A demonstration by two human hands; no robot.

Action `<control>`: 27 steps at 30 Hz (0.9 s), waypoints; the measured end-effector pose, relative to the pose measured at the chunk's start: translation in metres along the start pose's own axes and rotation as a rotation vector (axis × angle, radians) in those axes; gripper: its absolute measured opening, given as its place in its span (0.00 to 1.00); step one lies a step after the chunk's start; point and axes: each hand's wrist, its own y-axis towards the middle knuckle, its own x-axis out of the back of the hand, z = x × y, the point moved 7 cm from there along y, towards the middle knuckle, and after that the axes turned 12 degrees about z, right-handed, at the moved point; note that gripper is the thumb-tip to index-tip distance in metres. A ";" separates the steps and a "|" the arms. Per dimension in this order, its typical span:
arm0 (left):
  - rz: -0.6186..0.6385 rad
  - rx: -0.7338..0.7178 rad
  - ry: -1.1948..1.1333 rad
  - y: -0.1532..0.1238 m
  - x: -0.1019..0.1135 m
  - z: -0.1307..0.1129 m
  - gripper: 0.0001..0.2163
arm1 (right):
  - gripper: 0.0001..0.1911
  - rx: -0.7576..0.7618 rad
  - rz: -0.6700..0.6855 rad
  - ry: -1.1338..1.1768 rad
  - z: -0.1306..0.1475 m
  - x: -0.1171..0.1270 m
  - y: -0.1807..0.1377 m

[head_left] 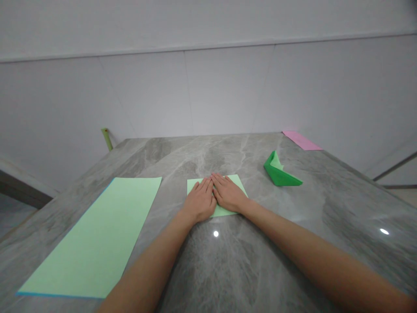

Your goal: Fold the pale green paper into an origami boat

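Observation:
A small light green folded sheet (239, 184) lies on the grey marble table (208, 261) in the middle. My left hand (199, 201) rests flat on its left half, fingers stretched out and together. My right hand (229, 193) lies flat on the right half, fingers extended, touching the left hand along the middle of the sheet. Neither hand grips anything; both press down on the paper, which they cover for the most part.
A large light green sheet (97, 234) lies at the left, over a blue one. A dark green folded paper boat (280, 171) stands to the right. A pink sheet (301, 140) lies at the far right corner. A green stick (107, 138) leans by the wall.

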 end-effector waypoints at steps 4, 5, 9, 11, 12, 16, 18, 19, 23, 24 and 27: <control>0.004 0.039 -0.015 -0.001 0.001 0.000 0.27 | 0.29 -0.035 -0.010 0.024 -0.004 0.001 -0.002; 0.005 0.049 -0.019 -0.001 0.001 0.001 0.28 | 0.29 -0.044 -0.010 0.029 -0.004 0.001 -0.002; 0.005 0.093 -0.036 0.002 -0.001 0.006 0.27 | 0.29 -0.073 -0.008 0.035 -0.006 0.000 0.000; 0.004 0.110 -0.044 0.003 -0.002 0.008 0.27 | 0.29 -0.086 -0.010 0.034 -0.008 -0.001 -0.002; 0.003 0.117 -0.047 0.003 -0.003 0.009 0.27 | 0.29 -0.096 -0.012 0.031 -0.010 0.000 -0.003; -0.019 0.163 -0.059 0.002 -0.003 0.015 0.26 | 0.28 -0.175 -0.005 -0.015 -0.028 0.002 -0.013; -0.030 0.191 -0.061 0.001 -0.001 0.019 0.26 | 0.27 -0.216 0.004 -0.042 -0.041 0.003 -0.019; -0.030 0.201 -0.061 0.001 -0.001 0.021 0.26 | 0.27 -0.234 0.007 -0.053 -0.047 0.004 -0.023; -0.029 0.257 -0.050 -0.003 0.000 0.034 0.26 | 0.26 -0.295 0.005 -0.080 -0.068 0.007 -0.034; -0.031 0.270 -0.046 -0.004 -0.001 0.037 0.26 | 0.26 -0.308 0.003 -0.083 -0.071 0.007 -0.036; -0.040 0.297 -0.034 -0.008 -0.002 0.045 0.26 | 0.25 -0.336 -0.005 -0.095 -0.075 0.008 -0.039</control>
